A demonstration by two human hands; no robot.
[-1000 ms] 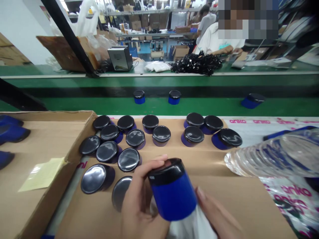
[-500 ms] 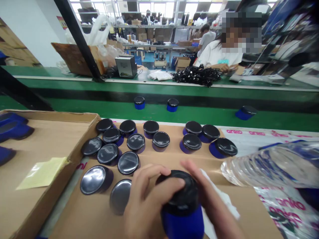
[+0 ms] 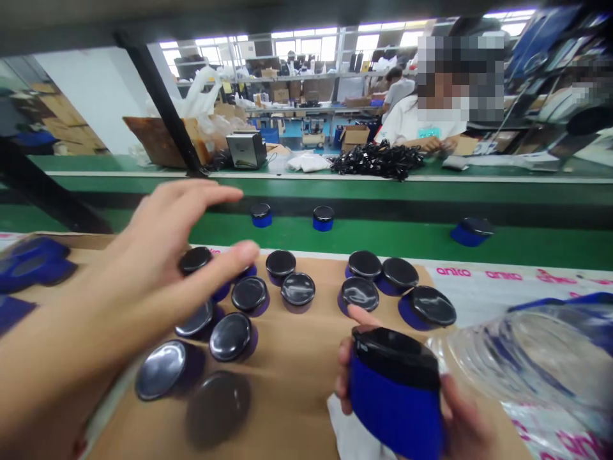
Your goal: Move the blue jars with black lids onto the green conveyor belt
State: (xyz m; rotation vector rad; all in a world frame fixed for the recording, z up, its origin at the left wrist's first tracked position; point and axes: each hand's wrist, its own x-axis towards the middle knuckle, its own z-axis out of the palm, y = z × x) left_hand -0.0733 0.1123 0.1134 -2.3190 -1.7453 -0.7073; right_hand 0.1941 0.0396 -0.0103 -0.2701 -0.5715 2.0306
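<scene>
My right hand (image 3: 460,421) grips a blue jar with a black lid (image 3: 393,390) low in front of me, over a white cloth (image 3: 352,437). My left hand (image 3: 158,255) is raised and open, fingers spread, above a cluster of several black-lidded blue jars (image 3: 230,335) standing on flat cardboard (image 3: 297,364). It holds nothing. A second group of jars (image 3: 397,287) stands further right on the cardboard.
A green conveyor belt (image 3: 383,233) runs behind the cardboard with three jars on it (image 3: 323,217). A clear plastic bottle (image 3: 536,358) lies at the right. A person in white sits across the belt by a pile of black cables (image 3: 378,160).
My left hand let go of the jar and rose up to the left, opening over the jar cluster. The held jar moved right and now sits in my right hand alone.
</scene>
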